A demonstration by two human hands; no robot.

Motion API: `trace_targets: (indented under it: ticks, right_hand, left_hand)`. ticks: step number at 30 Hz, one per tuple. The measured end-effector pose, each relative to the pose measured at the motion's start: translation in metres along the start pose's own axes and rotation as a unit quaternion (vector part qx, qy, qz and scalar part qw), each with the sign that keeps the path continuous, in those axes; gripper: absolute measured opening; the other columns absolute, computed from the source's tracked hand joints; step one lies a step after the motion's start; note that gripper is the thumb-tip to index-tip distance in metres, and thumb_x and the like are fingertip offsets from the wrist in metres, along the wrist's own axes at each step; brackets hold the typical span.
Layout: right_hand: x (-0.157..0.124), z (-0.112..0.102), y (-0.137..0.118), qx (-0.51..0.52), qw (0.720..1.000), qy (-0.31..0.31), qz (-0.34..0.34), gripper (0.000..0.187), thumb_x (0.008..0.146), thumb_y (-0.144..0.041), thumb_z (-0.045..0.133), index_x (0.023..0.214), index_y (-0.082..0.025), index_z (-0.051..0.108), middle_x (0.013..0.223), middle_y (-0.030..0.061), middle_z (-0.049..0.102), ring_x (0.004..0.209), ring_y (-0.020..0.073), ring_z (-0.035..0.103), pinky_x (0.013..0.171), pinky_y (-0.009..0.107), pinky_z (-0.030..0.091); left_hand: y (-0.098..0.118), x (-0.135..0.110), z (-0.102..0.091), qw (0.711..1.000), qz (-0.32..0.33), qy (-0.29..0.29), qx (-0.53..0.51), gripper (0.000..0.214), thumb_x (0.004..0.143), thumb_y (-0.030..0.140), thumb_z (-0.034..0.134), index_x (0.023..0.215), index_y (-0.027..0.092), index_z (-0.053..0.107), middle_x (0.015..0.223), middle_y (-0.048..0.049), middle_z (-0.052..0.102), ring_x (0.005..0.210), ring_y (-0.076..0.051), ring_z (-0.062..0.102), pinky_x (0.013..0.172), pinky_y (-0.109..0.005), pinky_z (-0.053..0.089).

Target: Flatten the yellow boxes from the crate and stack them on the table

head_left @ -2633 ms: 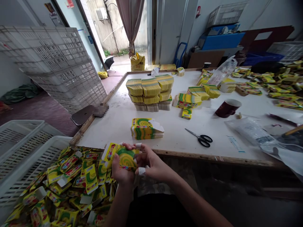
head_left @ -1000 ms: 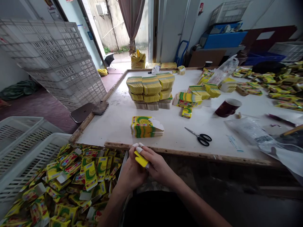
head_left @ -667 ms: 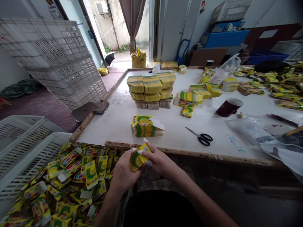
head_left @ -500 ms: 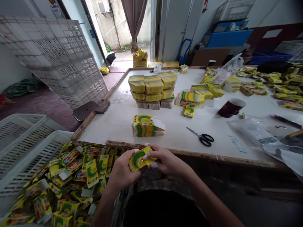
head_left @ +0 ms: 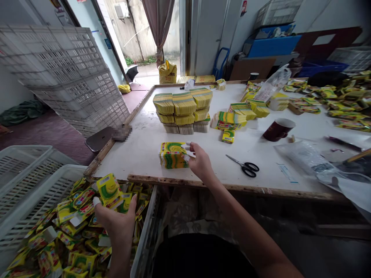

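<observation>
Over a basket of small folded yellow-green cartons [head_left: 84, 256], my left hand [head_left: 117, 220] is open, thumb and fingers spread. One folded carton [head_left: 108, 188] is just beyond its fingertips, apparently loose from them. My right hand [head_left: 201, 162] reaches onto the table to a stack of flattened cartons [head_left: 173, 156]. Its thumb and fingers, with white covers on the tips, close on the white flap end of a flattened carton at the stack's right side. How many cartons they grip is hidden.
Taller stacks of flattened cartons [head_left: 184, 106] stand farther back. Scissors [head_left: 246, 166], a dark mug [head_left: 278, 129] and a plastic bag [head_left: 307, 162] lie to the right. A wooden strip [head_left: 232, 187] edges the table [head_left: 130, 156]. White crates [head_left: 66, 73] are piled at left.
Both hands held one carton together at the table's front edge. My left hand has moved left over the basket and opened; my right hand has moved forward to the stack.
</observation>
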State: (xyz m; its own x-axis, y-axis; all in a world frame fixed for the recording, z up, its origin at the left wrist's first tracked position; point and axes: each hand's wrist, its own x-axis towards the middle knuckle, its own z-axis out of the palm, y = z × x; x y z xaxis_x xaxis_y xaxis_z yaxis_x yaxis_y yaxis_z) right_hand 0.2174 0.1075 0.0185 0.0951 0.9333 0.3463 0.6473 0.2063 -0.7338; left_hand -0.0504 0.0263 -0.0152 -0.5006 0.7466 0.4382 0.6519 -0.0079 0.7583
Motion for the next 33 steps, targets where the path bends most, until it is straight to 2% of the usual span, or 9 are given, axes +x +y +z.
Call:
trace_targets:
  ticks: [3, 10, 16, 19, 21, 24, 26, 29, 33]
  right_hand:
    - [0.026, 0.003, 0.007, -0.03, 0.999, -0.021, 0.0, 0.039, 0.075, -0.007, 0.059, 0.113, -0.015, 0.054, 0.106, 0.0141, 0.064, 0.099, 0.0278, 0.057, 0.089, 0.042, 0.043]
    - [0.034, 0.004, 0.003, -0.025, 0.999, -0.045, 0.002, 0.043, 0.066, 0.0, 0.056, 0.106, -0.015, 0.05, 0.092, 0.0092, 0.06, 0.087, 0.0243, 0.056, 0.08, 0.038, 0.044]
    - [0.005, -0.001, -0.017, 0.092, 0.993, -0.073, -0.004, 0.047, 0.07, -0.008, 0.058, 0.112, -0.02, 0.039, 0.08, -0.0026, 0.055, 0.07, 0.0141, 0.057, 0.068, 0.027, 0.048]
    - [-0.031, 0.007, -0.029, 0.266, 0.945, -0.19, 0.003, 0.045, 0.068, -0.008, 0.059, 0.107, -0.022, 0.04, 0.08, -0.0032, 0.056, 0.07, 0.013, 0.058, 0.063, 0.025, 0.049]
    - [-0.053, 0.015, -0.034, 0.304, 0.93, -0.203, 0.029, 0.042, 0.068, -0.007, 0.059, 0.102, -0.022, 0.041, 0.075, -0.0047, 0.054, 0.065, 0.0124, 0.056, 0.06, 0.024, 0.047]
    - [-0.071, 0.022, -0.037, 0.257, 0.955, -0.139, 0.05, 0.039, 0.069, -0.004, 0.057, 0.1, -0.022, 0.043, 0.072, -0.0056, 0.051, 0.061, 0.0115, 0.05, 0.058, 0.024, 0.043]
    - [-0.073, 0.02, -0.037, 0.252, 0.957, -0.136, 0.037, 0.037, 0.07, -0.004, 0.057, 0.1, -0.023, 0.044, 0.075, -0.0046, 0.052, 0.063, 0.0114, 0.05, 0.059, 0.024, 0.042]
    - [-0.069, 0.012, -0.037, 0.35, 0.911, -0.216, 0.039, 0.041, 0.071, -0.009, 0.064, 0.103, -0.023, 0.044, 0.082, -0.0034, 0.054, 0.066, 0.0108, 0.052, 0.061, 0.024, 0.043]
    - [-0.071, 0.006, -0.04, 0.486, 0.819, -0.292, 0.082, 0.057, 0.07, -0.018, 0.074, 0.116, -0.024, 0.041, 0.096, 0.0003, 0.056, 0.075, 0.0111, 0.057, 0.069, 0.026, 0.045]
  left_hand:
    - [-0.002, -0.003, 0.001, 1.0, -0.003, -0.024, 0.018, 0.088, 0.064, 0.043, 0.077, 0.135, 0.012, 0.036, 0.135, -0.0211, 0.042, 0.128, -0.039, 0.039, 0.107, -0.055, 0.032]
    - [0.014, -0.026, 0.023, 0.969, -0.09, -0.205, -0.106, 0.063, 0.074, 0.045, 0.068, 0.128, 0.021, 0.049, 0.132, -0.0137, 0.052, 0.115, -0.031, 0.054, 0.099, -0.049, 0.043]
    - [0.04, -0.036, 0.043, 0.832, -0.185, -0.331, -0.406, 0.062, 0.07, 0.048, 0.074, 0.122, 0.019, 0.056, 0.121, -0.014, 0.063, 0.115, -0.029, 0.058, 0.092, -0.042, 0.05]
    - [0.061, -0.032, 0.053, 0.788, -0.225, -0.297, -0.49, 0.065, 0.073, 0.066, 0.06, 0.116, 0.017, 0.061, 0.116, -0.0146, 0.066, 0.112, -0.032, 0.06, 0.091, -0.046, 0.05]
    - [0.07, -0.03, 0.058, 0.816, -0.215, -0.243, -0.478, 0.06, 0.077, 0.067, 0.055, 0.11, 0.019, 0.065, 0.116, -0.012, 0.067, 0.119, -0.031, 0.055, 0.101, -0.046, 0.044]
    - [0.074, -0.032, 0.058, 0.881, -0.142, -0.173, -0.417, 0.048, 0.072, 0.057, 0.068, 0.105, 0.023, 0.068, 0.126, -0.0068, 0.062, 0.134, -0.027, 0.038, 0.114, -0.035, 0.026]
    - [0.073, -0.035, 0.057, 0.886, -0.114, -0.159, -0.42, 0.047, 0.071, 0.054, 0.07, 0.107, 0.024, 0.067, 0.134, -0.0055, 0.057, 0.138, -0.026, 0.033, 0.116, -0.032, 0.022]
    - [0.075, -0.039, 0.056, 0.838, -0.14, -0.177, -0.497, 0.047, 0.082, 0.057, 0.056, 0.118, 0.027, 0.059, 0.133, -0.0059, 0.057, 0.128, -0.026, 0.046, 0.108, -0.038, 0.036]
    - [0.084, -0.035, 0.057, 0.715, -0.239, -0.214, -0.621, 0.04, 0.081, 0.055, 0.058, 0.109, 0.027, 0.06, 0.102, -0.0036, 0.067, 0.099, -0.022, 0.063, 0.09, -0.038, 0.05]
